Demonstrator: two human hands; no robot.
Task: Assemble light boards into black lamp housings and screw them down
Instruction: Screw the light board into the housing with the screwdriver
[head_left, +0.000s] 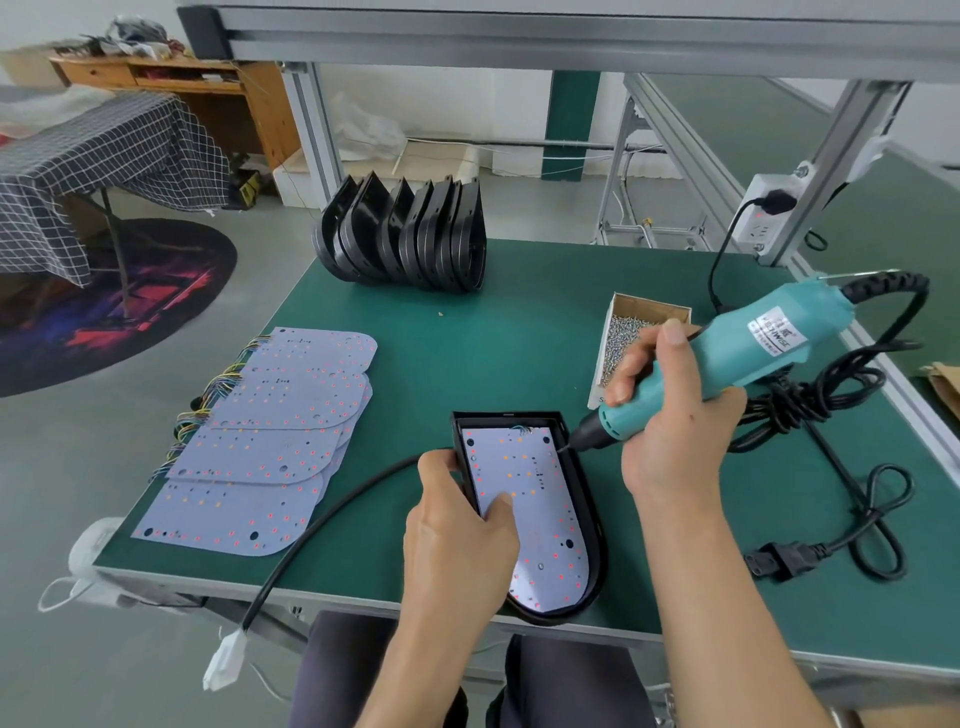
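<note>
Teal screwdriver, black housing, white red-dotted board, green table

Bright even daylight, soft shadows, edges warped

left hand hides part of light board; driver tip too small to tell.

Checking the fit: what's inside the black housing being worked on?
A white light board lies inside the housing, its wires at the top edge. The left hand covers the board's left part; the housing floor beneath is hidden.
</note>
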